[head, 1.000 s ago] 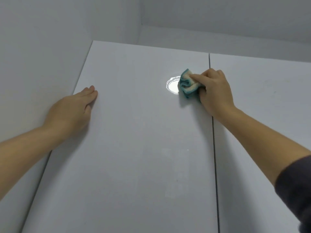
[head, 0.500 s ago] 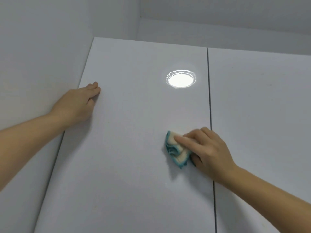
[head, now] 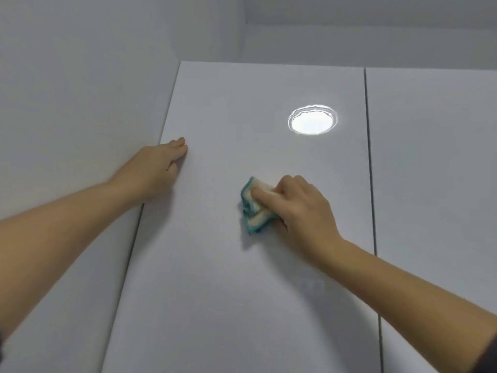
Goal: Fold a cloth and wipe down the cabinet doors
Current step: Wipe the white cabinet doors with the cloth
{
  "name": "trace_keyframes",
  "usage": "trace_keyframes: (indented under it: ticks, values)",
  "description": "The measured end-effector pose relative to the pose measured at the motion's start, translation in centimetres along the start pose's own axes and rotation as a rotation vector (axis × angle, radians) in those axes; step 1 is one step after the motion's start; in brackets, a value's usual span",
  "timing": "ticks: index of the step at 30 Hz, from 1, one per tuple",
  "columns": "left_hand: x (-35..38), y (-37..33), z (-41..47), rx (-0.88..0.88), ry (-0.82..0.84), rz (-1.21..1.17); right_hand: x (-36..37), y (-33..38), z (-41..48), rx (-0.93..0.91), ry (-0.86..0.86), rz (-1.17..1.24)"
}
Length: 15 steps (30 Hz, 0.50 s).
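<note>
A right hand (head: 298, 208) presses a bunched, teal-edged cloth (head: 254, 211) against the middle of the left cabinet door (head: 215, 292), its grip curled round the cloth. The left hand (head: 158, 170) rests flat at the door's left edge, holding nothing. Overlapping strokes with even pressure would likely clean best

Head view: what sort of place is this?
Indoors, probably a room with fitted cupboards. The glossy left cabinet door and right cabinet door meet at a gap, a round lamp reflection shines on the left one, and a plain wall adjoins it.
</note>
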<state>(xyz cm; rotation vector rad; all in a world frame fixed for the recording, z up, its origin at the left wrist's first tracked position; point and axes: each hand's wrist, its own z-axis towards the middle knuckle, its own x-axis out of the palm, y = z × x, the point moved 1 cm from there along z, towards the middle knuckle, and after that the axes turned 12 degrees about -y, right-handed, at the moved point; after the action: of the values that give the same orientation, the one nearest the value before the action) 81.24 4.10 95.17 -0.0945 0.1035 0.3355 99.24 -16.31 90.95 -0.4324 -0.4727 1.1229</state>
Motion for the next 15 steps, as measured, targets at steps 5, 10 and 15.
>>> trace_keyframes:
  ticks: [5,10,15]
  values:
    - [-0.4,-0.3,0.0,-0.035,0.008,-0.037,0.4,3.9,-4.9,-0.308,0.072,0.082]
    - [-1.1,-0.5,0.6,-0.155,-0.027,-0.128,2.6,2.7,0.1,-0.202,-0.049,-0.009]
    - [-1.4,-0.2,1.3,-0.29,0.046,-0.295,6.2,2.1,6.9,0.037,-0.145,-0.106]
